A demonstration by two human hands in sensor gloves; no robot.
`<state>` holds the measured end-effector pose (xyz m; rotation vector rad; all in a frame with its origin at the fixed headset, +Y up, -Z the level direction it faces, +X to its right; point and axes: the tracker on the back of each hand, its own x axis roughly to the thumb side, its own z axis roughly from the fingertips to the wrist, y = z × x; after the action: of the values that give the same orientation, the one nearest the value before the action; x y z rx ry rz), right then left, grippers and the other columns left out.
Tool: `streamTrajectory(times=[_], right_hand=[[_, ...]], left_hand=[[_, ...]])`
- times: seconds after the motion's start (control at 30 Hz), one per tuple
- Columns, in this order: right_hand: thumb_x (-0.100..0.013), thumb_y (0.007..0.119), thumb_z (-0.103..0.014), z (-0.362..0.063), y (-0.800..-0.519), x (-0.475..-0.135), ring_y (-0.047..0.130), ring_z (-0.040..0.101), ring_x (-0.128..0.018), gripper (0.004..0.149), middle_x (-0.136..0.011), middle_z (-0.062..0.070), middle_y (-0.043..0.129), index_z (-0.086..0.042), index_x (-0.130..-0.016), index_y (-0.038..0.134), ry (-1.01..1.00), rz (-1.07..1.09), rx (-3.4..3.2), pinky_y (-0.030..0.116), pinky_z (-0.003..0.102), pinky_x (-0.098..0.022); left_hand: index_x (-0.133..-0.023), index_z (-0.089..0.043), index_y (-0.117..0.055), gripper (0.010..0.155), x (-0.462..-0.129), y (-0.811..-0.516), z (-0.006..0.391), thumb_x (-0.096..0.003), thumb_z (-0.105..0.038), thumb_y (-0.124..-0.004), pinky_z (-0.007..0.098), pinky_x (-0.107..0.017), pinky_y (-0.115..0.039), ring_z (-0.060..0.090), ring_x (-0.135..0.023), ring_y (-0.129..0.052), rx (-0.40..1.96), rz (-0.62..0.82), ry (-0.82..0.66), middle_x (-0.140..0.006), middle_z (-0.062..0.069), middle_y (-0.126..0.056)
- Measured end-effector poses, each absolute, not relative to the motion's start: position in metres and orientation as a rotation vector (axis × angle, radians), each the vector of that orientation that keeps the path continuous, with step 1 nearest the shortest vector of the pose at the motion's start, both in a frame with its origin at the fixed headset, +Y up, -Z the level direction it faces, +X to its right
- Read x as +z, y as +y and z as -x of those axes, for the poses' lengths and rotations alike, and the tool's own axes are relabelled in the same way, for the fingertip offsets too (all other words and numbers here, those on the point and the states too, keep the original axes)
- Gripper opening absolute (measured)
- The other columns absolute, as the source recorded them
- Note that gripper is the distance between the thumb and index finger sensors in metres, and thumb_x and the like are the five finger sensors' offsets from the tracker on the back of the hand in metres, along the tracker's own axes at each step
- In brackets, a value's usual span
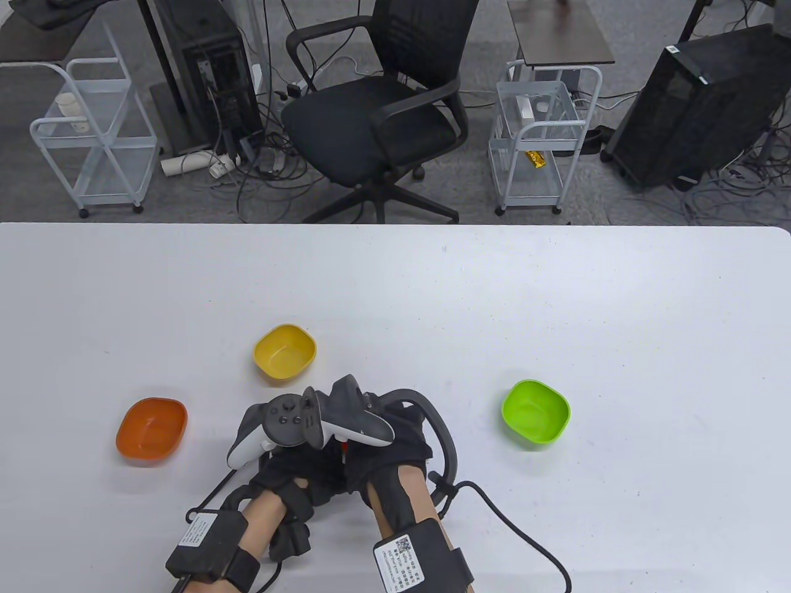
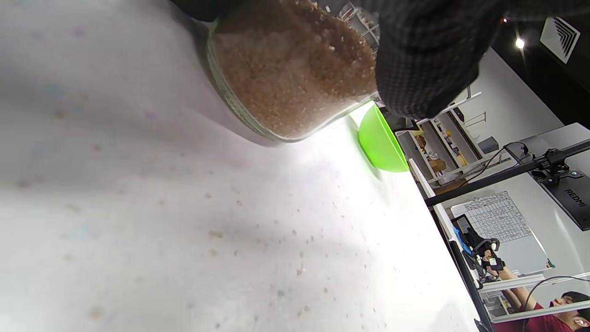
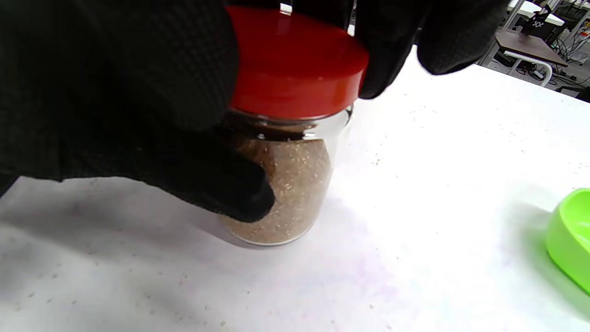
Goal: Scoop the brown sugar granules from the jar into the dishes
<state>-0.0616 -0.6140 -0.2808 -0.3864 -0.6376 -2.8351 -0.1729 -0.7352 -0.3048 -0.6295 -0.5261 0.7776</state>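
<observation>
Left hand (image 3: 138,152): black-gloved, nearest the wrist camera; grip curled round the body of the jar, fingers pressed against the glass.
Right hand (image 3: 396,41): black-gloved; grip curled over the lid, fingertips pinching its rim from above.
Clear glass jar of brown sugar granules (image 3: 286,184): stands on the counter between the two hands, near the front edge; hidden under the trackers in the table view.
Jar axis: long axis upright in the right wrist view, base on the counter, mouth pointing up; appears tilted in the left wrist view, where the camera itself is canted.
Round red lid (image 3: 295,64): seated on the jar mouth; whether fully tightened cannot be told.
Fill: granules (image 2: 295,69) occupy most of the jar, up to just below the neck.
Green plastic dish (image 1: 535,412): right of the hands, apart from the jar, opening up.
Yellow plastic dish (image 1: 285,351): just beyond the hands, opening up.
Orange plastic dish (image 1: 151,430): left of the hands, opening up.
White counter (image 1: 556,296): carries all items; scattered specks visible on its surface in the wrist views.
Writing: "REDMI" on a dark monitor (image 2: 571,196) at the right of the left wrist view; white printed labels on the forearm modules (image 1: 405,559), text too small to read.
</observation>
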Motion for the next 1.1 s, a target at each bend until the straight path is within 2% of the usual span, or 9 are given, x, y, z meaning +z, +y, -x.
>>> streamTrajectory(times=[0.1,0.17,0.27,0.43,0.73,0.8,0.93,1.03,1.1], right_hand=[[-0.047,0.081,-0.057,0.0597,-0.6126,-0.2814,0.074,0.051,-0.101,0.088,-0.124,0.014,0.045,-0.028,-0.114,0.033,-0.654,0.363,-2.856,0.065,0.068,-0.073],[-0.046,0.072,-0.068,0.0599,-0.6139,-0.2820,0.080,0.052,-0.096,0.096,-0.123,0.022,0.048,-0.019,-0.116,0.029,-0.639,0.305,-2.911,0.069,0.067,-0.071],[-0.042,0.069,-0.072,0.0650,-0.6159,-0.2833,0.094,0.041,-0.084,0.096,-0.116,0.021,0.065,-0.014,-0.114,0.042,-0.484,0.250,-2.833,0.078,0.061,-0.065],[-0.045,0.077,-0.061,0.0650,-0.6162,-0.2843,0.095,0.042,-0.082,0.085,-0.112,0.018,0.072,-0.016,-0.112,0.050,-0.476,0.314,-2.858,0.078,0.061,-0.065],[-0.048,0.086,-0.041,0.0612,-0.6172,-0.2818,0.064,0.050,-0.106,0.082,-0.123,0.009,0.046,-0.026,-0.113,0.040,-0.634,0.483,-2.878,0.061,0.069,-0.074],[-0.048,0.085,-0.043,0.0605,-0.6173,-0.2815,0.062,0.050,-0.107,0.081,-0.124,0.009,0.042,-0.027,-0.112,0.038,-0.628,0.462,-2.874,0.060,0.070,-0.074],[-0.046,0.072,-0.067,0.0601,-0.6170,-0.2803,0.076,0.054,-0.097,0.096,-0.123,0.023,0.043,-0.019,-0.115,0.027,-0.561,0.309,-2.899,0.066,0.068,-0.071],[-0.043,0.069,-0.071,0.0636,-0.6172,-0.2805,0.094,0.040,-0.083,0.095,-0.116,0.022,0.062,-0.015,-0.115,0.040,-0.498,0.259,-2.819,0.078,0.061,-0.065],[-0.045,0.074,-0.065,0.0655,-0.6156,-0.2789,0.098,0.038,-0.078,0.089,-0.113,0.018,0.070,-0.016,-0.113,0.046,-0.461,0.232,-2.850,0.081,0.059,-0.063]], left_hand=[[-0.119,-0.021,-0.016,0.113,-0.3049,-0.7354,0.1728,-0.0497,-0.062,-0.096,0.049,-0.091,-0.053,0.033,-0.127,-0.047,0.778,0.630,-0.526,-0.130,0.006,-0.034],[-0.119,-0.022,-0.016,0.113,-0.3049,-0.7354,0.1729,-0.0497,-0.062,-0.096,0.049,-0.091,-0.052,0.033,-0.127,-0.047,0.779,0.631,-0.526,-0.130,0.006,-0.034],[-0.119,-0.022,-0.016,0.113,-0.3049,-0.7355,0.1729,-0.0494,-0.062,-0.096,0.049,-0.090,-0.052,0.033,-0.127,-0.047,0.778,0.632,-0.524,-0.130,0.006,-0.034],[-0.119,-0.022,-0.016,0.113,-0.3045,-0.7352,0.1725,-0.0494,-0.062,-0.096,0.049,-0.091,-0.052,0.034,-0.126,-0.048,0.778,0.632,-0.525,-0.130,0.006,-0.035],[-0.119,-0.022,-0.016,0.114,-0.3046,-0.7353,0.1727,-0.0494,-0.062,-0.096,0.049,-0.091,-0.052,0.033,-0.127,-0.047,0.778,0.633,-0.525,-0.130,0.006,-0.035],[-0.119,-0.022,-0.016,0.114,-0.3045,-0.7352,0.1726,-0.0494,-0.062,-0.096,0.049,-0.090,-0.052,0.033,-0.127,-0.047,0.777,0.633,-0.525,-0.130,0.006,-0.035],[-0.119,-0.022,-0.016,0.113,-0.3045,-0.7352,0.1726,-0.0495,-0.062,-0.096,0.049,-0.090,-0.052,0.033,-0.127,-0.047,0.778,0.634,-0.526,-0.130,0.007,-0.035],[-0.119,-0.021,-0.016,0.113,-0.3045,-0.7352,0.1726,-0.0495,-0.062,-0.096,0.049,-0.090,-0.052,0.033,-0.126,-0.047,0.777,0.633,-0.525,-0.130,0.007,-0.035],[-0.119,-0.021,-0.016,0.113,-0.3046,-0.7351,0.1726,-0.0495,-0.062,-0.096,0.049,-0.090,-0.052,0.034,-0.126,-0.047,0.777,0.633,-0.525,-0.130,0.007,-0.035]])
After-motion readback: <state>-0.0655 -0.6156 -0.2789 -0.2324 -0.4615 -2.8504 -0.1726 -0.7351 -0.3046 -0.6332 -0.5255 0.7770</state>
